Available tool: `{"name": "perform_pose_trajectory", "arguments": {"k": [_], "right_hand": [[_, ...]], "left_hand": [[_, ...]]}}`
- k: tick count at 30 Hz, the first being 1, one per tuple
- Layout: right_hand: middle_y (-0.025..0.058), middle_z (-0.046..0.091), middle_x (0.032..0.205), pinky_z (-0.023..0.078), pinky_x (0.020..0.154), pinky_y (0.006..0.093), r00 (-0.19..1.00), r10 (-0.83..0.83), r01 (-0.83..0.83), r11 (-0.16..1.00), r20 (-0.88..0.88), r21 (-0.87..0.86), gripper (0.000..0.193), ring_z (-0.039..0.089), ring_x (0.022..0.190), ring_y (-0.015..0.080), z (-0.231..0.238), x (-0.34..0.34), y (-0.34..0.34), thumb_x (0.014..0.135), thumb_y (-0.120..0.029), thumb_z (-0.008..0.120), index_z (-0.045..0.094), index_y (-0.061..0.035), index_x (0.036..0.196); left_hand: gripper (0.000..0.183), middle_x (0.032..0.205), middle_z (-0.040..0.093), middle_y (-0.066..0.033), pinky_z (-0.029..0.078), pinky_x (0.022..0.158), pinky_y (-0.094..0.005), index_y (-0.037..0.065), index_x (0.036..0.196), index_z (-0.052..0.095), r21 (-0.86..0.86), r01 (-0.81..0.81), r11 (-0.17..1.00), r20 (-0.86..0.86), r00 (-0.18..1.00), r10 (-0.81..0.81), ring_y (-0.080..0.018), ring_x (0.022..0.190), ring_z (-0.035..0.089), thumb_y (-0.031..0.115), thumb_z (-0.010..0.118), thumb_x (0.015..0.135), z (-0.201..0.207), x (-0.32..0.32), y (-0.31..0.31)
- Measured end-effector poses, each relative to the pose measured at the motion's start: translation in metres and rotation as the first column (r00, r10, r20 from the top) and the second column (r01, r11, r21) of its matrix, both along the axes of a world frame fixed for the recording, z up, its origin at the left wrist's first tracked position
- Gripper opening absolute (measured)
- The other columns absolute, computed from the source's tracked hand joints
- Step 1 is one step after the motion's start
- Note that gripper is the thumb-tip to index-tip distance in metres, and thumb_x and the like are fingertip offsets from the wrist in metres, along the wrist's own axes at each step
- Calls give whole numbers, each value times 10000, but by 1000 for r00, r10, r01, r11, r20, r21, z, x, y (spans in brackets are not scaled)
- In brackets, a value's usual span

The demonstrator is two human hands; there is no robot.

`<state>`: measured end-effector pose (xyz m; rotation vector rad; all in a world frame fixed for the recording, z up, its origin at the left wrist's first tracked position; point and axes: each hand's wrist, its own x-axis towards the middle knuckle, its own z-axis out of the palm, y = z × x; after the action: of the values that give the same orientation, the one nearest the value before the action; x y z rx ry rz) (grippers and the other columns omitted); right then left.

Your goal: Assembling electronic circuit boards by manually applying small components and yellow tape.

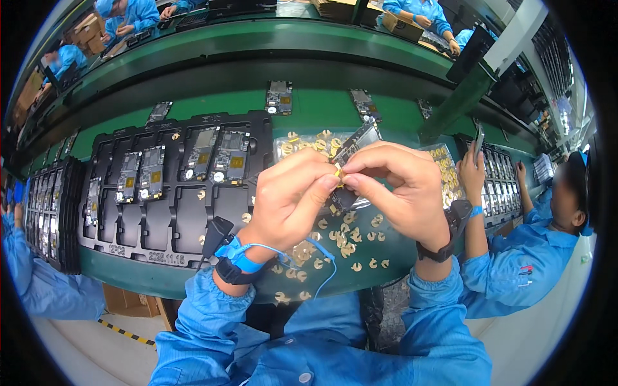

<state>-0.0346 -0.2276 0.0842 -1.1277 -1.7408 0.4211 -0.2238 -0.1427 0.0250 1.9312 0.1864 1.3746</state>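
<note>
In front of my chest, my left hand [293, 199] and my right hand [399, 186] meet with fingertips closed in a pinch. Between them is a small gold notched disc [338, 172] with a yellow edge, partly covered by the fingers. Right behind the fingers a circuit board [354, 145] stands tilted, its upper end leaning right; what supports it is hidden. Beneath and around the hands lie several loose gold notched discs [347, 238], and a sheet of similar discs [290, 145] shows beyond my left hand.
To the left lies a black compartment tray [167, 257] holding several circuit boards [152, 170]. More boards [279, 96] rest on the green belt [315, 103] behind. A blue wrist-strap cord [325, 251] hangs from my left wrist. A co-worker [534, 251] sits close on the right.
</note>
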Motion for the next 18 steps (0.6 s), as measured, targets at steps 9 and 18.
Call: {"name": "perform_pose_trajectory", "arguments": {"k": [9, 18], "right_hand": [[136, 759, 952, 591, 737, 314, 999, 39, -40, 998, -18, -42, 110, 762, 839, 222, 0, 2, 1, 915, 7, 770, 747, 27, 1021], [141, 719, 1042, 602, 834, 307, 993, 121, -119, 985, 12, -128, 130, 709, 963, 177, 3, 9, 1, 930, 108, 726, 693, 74, 1051]], "left_hand": [[84, 895, 685, -154, 530, 694, -362, -43, 982, 722, 9, -11, 1000, -21, 1000, 11, -278, 778, 671, 28, 680, 995, 2, -2, -1], [70, 895, 685, -155, 530, 694, -368, -45, 978, 723, 28, -4, 1000, -8, 1000, 4, -284, 778, 671, 13, 684, 984, 0, -1, 0]]}}
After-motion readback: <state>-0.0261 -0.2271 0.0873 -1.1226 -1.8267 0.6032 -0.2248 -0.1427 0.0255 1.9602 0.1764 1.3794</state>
